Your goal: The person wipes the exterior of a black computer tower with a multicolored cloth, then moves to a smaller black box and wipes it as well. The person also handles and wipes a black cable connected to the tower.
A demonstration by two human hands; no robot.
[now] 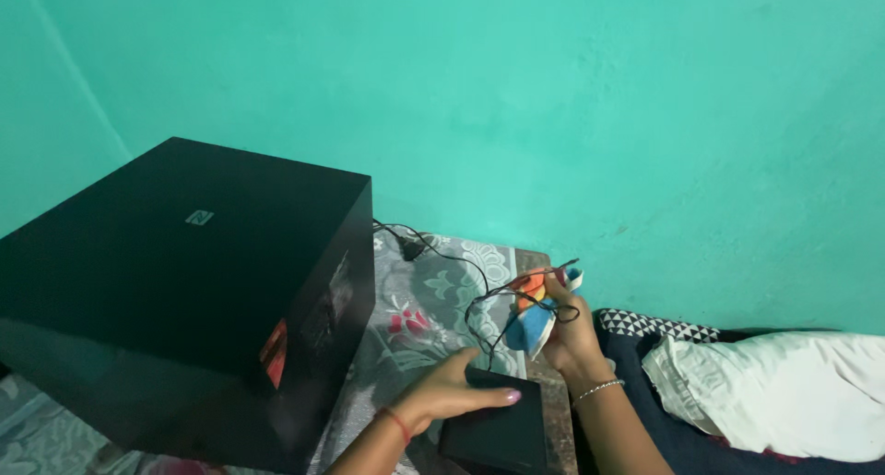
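My left hand (456, 388) lies flat with fingers stretched out on a small black box (498, 429) near the table's front edge. A red thread circles that wrist. My right hand (570, 332) is raised just right of it, closed around a bundle of blue, orange and white cloth (533, 318). A thin black cable (479, 304) loops around the cloth and trails back across the table. A silver bracelet sits on the right wrist.
A large black speaker cabinet (184, 281) fills the left of the table, which has a grey floral cover (433, 300). A black plug (412, 247) lies behind it. White cloth (784, 392) and patterned dark fabric lie at right. A teal wall stands behind.
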